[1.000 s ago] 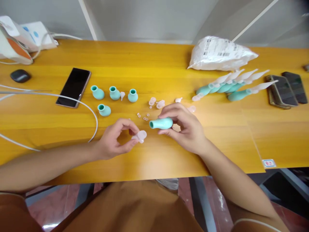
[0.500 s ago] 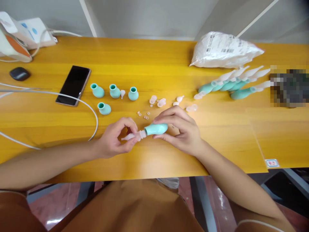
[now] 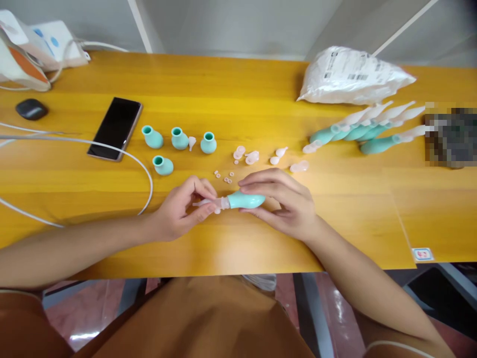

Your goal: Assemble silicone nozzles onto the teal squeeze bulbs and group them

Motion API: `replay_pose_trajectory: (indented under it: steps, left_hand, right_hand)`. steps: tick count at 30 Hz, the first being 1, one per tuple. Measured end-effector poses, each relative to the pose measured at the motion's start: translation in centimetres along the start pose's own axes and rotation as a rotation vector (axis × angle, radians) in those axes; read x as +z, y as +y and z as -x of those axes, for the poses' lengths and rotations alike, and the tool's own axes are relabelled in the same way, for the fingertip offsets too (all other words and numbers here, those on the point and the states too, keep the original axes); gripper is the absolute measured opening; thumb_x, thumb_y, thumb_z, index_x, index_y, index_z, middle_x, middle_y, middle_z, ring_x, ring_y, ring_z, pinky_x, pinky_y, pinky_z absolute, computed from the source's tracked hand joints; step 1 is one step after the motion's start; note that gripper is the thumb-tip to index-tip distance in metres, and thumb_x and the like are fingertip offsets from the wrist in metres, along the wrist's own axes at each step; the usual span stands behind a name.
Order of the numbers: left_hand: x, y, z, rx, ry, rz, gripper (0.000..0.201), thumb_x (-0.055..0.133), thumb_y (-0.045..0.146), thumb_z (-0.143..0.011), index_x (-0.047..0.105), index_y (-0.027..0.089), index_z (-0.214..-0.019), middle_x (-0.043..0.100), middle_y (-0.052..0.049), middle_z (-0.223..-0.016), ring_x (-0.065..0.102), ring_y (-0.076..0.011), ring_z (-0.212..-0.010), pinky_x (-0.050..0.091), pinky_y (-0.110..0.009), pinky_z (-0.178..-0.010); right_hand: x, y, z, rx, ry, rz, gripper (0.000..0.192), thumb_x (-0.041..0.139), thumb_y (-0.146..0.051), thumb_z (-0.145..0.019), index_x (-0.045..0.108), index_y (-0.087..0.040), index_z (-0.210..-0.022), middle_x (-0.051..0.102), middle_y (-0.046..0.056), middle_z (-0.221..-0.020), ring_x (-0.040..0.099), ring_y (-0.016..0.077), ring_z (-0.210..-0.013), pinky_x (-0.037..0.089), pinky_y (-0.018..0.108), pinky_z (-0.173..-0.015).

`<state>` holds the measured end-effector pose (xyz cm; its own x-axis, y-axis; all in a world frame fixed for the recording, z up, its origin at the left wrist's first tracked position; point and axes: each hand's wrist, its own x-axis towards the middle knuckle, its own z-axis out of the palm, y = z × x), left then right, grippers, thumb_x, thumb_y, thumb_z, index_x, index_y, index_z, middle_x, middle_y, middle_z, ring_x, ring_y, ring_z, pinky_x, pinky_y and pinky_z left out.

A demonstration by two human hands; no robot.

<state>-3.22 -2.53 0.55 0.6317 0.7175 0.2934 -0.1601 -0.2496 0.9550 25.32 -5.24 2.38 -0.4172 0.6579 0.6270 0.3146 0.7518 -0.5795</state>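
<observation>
My left hand (image 3: 186, 206) pinches a translucent pinkish nozzle (image 3: 220, 203) between thumb and fingers, its thin tip pointing left. The nozzle's ringed end meets the mouth of a teal squeeze bulb (image 3: 246, 200); how deep it sits inside I cannot tell. Around that bulb, thumb below and fingers above, closes my right hand (image 3: 286, 203). Beyond my hands lie several small pale rings (image 3: 228, 181) and clear pink plastic pieces (image 3: 252, 157). Several loose teal bulbs (image 3: 208, 143) stand with open mouths at the back left, a small pale tip (image 3: 192, 143) among them.
Teal bulbs with nozzles fitted (image 3: 378, 144) lie in a row at the right, below a white plastic bag (image 3: 354, 77). A phone (image 3: 115, 129), a black mouse (image 3: 32, 109) and a white cable (image 3: 143, 166) occupy the left. The table's front edge runs close to my body.
The nozzle has straightened in line with the bulb, and its ringed end is now closer against the bulb's mouth. Both hands keep their hold; the whole view has shifted slightly.
</observation>
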Motion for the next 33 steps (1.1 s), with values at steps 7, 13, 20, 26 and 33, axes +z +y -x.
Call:
replay_pose_trajectory:
  steps: [7,13,20,26,33]
  left_hand:
    - [-0.1,-0.7,0.38,-0.111,-0.041,0.072,0.023,0.068,0.039,-0.116,0.058,0.022,-0.106,0.074,-0.005,-0.102,0.072,-0.0143,-0.085,0.059,-0.026,-0.074]
    - [-0.12,-0.58,0.17,-0.154,-0.035,0.076,0.027,0.07,0.041,-0.115,0.057,0.021,-0.102,0.074,-0.005,-0.102,0.071,-0.013,-0.083,0.057,-0.024,-0.072]
    - [-0.07,-0.73,0.21,-0.175,-0.012,0.038,0.026,0.073,0.04,-0.112,0.059,0.021,-0.101,0.073,-0.006,-0.105,0.074,-0.0151,-0.087,0.062,-0.028,-0.076]
    - [0.02,-0.78,0.19,-0.175,0.021,0.014,0.025,0.076,0.038,-0.11,0.061,0.021,-0.1,0.072,-0.006,-0.105,0.075,-0.0173,-0.088,0.062,-0.031,-0.076]
    - [-0.03,-0.85,0.32,-0.147,0.012,-0.037,0.023,0.076,0.037,-0.11,0.062,0.021,-0.101,0.072,-0.005,-0.104,0.073,-0.0162,-0.087,0.061,-0.029,-0.073]
  right_hand:
    - [-0.38,-0.34,0.03,-0.157,0.026,0.112,0.038,0.078,-0.009,-0.103,0.079,-0.027,-0.137,0.084,0.008,-0.122,0.083,0.0253,-0.113,0.072,0.041,-0.09]
    - [-0.38,-0.46,0.2,-0.158,0.024,0.144,0.035,0.078,-0.01,-0.103,0.081,-0.032,-0.131,0.084,0.005,-0.123,0.083,0.0242,-0.112,0.073,0.04,-0.086]
    - [-0.19,-0.4,0.24,-0.099,0.017,0.146,0.041,0.079,-0.012,-0.103,0.079,-0.037,-0.136,0.084,0.004,-0.118,0.083,0.0254,-0.107,0.071,0.043,-0.085]
    - [-0.1,-0.02,0.35,-0.093,0.0,0.143,0.039,0.078,-0.015,-0.105,0.077,-0.036,-0.138,0.084,0.005,-0.121,0.082,0.0245,-0.104,0.068,0.043,-0.083]
    - [-0.06,0.13,0.41,-0.081,-0.003,0.128,0.039,0.081,-0.015,-0.103,0.077,-0.031,-0.138,0.084,0.008,-0.121,0.08,0.0234,-0.099,0.066,0.041,-0.081]
